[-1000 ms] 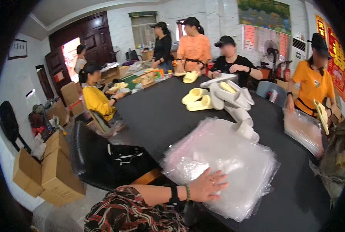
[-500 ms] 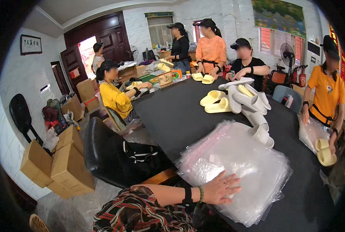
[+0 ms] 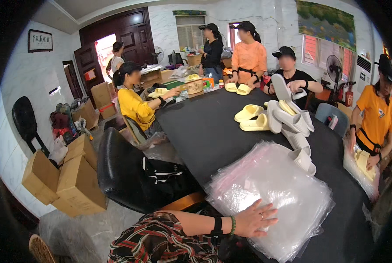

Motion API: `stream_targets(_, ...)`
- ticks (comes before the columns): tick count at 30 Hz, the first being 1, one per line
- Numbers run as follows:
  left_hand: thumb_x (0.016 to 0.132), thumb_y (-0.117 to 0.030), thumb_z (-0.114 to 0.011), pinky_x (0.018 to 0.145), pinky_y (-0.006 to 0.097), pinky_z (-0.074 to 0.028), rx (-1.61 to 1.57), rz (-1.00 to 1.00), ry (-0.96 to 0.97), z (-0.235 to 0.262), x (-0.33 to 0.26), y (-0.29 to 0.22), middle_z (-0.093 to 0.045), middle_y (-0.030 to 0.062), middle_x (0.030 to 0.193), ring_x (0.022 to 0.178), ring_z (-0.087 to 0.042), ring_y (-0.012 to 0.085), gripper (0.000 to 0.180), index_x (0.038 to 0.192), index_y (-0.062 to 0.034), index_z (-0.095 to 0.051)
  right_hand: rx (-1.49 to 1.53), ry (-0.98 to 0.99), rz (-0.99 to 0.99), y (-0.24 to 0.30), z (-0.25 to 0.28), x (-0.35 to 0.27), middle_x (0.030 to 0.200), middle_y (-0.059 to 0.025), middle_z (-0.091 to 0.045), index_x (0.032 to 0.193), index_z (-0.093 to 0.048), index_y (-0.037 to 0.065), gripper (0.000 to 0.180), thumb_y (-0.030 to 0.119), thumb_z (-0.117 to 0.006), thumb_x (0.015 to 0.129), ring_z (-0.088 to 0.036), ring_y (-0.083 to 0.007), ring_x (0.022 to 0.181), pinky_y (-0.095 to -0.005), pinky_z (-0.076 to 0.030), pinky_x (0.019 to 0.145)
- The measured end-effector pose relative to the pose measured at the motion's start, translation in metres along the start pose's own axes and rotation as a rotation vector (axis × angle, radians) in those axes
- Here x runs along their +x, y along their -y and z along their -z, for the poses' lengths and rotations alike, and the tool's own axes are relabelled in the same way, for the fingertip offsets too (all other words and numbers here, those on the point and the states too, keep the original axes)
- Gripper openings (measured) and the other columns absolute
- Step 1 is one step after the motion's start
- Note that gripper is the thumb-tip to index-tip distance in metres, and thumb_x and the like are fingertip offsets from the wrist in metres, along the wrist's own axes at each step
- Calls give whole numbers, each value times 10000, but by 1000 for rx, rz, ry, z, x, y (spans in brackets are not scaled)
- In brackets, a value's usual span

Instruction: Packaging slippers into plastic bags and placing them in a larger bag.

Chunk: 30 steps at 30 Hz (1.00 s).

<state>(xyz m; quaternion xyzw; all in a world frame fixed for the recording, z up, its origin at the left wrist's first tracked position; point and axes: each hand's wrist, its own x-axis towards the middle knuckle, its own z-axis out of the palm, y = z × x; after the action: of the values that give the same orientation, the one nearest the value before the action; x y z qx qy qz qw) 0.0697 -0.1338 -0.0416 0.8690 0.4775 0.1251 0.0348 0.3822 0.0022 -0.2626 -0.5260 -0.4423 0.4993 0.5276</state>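
My left hand (image 3: 250, 220) lies flat, palm down, fingers spread, on a stack of clear plastic bags (image 3: 288, 193). A ring, a green bead bracelet and a black wrist strap show on that arm. Pink strips run along the stack's far left edge. Beyond the bags, a grey slipper (image 3: 302, 161) touches the stack's far edge, and several more grey slippers (image 3: 288, 116) lie in a loose heap. Beside that heap rest two pale yellow slippers (image 3: 254, 124). My right hand is out of view.
A black-topped table (image 3: 191, 131) carries all this. Left of it stand a black chair (image 3: 121, 171) and cardboard boxes (image 3: 79, 175). Co-workers sit or stand around it; at right, one in orange (image 3: 373, 111) holds a yellow slipper (image 3: 363, 164) at a clear bag.
My left hand stays flat on the bags while the view shifts slightly. The person in black has raised a grey slipper upright. At right, the co-worker's yellow slipper has moved against the bag.
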Motion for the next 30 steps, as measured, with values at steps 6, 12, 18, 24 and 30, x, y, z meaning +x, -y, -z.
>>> stream_targets(6, 992, -548, -415, 1173, 626, -113, 12, -1, -20, -4, -3, 3, -216, 110, 1620, 1507, -158, 312, 620, 1516, -222, -358, 8, -86, -46, 28, 17, -59, 1204, -210, -628, 1281, -515, -81, 449, 186, -592, 928, -642, -303, 1034, -433, -504, 928)
stream_targets(12, 980, -537, -447, 1162, 644, -117, 2, 23, -10, 9, 1, 7, -297, 123, 1586, 1493, -194, 326, 606, 1487, -206, -425, -17, -331, -96, 68, 67, -155, 1214, -210, -623, 1289, -512, -80, 451, 178, -590, 929, -640, -302, 1041, -427, -502, 933)
stream_targets(18, 962, -545, -488, 1146, 650, -132, -33, -35, -89, 10, 8, 4, -371, 148, 1543, 1461, -268, 353, 610, 1451, -181, -478, -52, -521, -58, 127, 89, -199, 1224, -211, -618, 1298, -510, -79, 453, 171, -587, 929, -638, -300, 1047, -421, -501, 937)
stream_targets(24, 962, -539, -490, 1134, 663, -150, -63, -30, -111, 12, 8, 8, -377, 157, 1535, 1451, -280, 368, 599, 1439, -177, -490, -57, -449, -29, 172, 50, -177, 1235, -211, -613, 1306, -507, -78, 455, 163, -585, 929, -636, -299, 1054, -415, -499, 942)
stream_targets(30, 977, -526, -442, 1163, 630, -146, -145, -11, -57, 7, -3, 12, -265, 160, 1596, 1498, -180, 340, 646, 1488, -134, -405, 19, -77, 9, 194, -78, -93, 1245, -211, -608, 1315, -504, -77, 458, 156, -583, 929, -634, -297, 1061, -409, -498, 946)
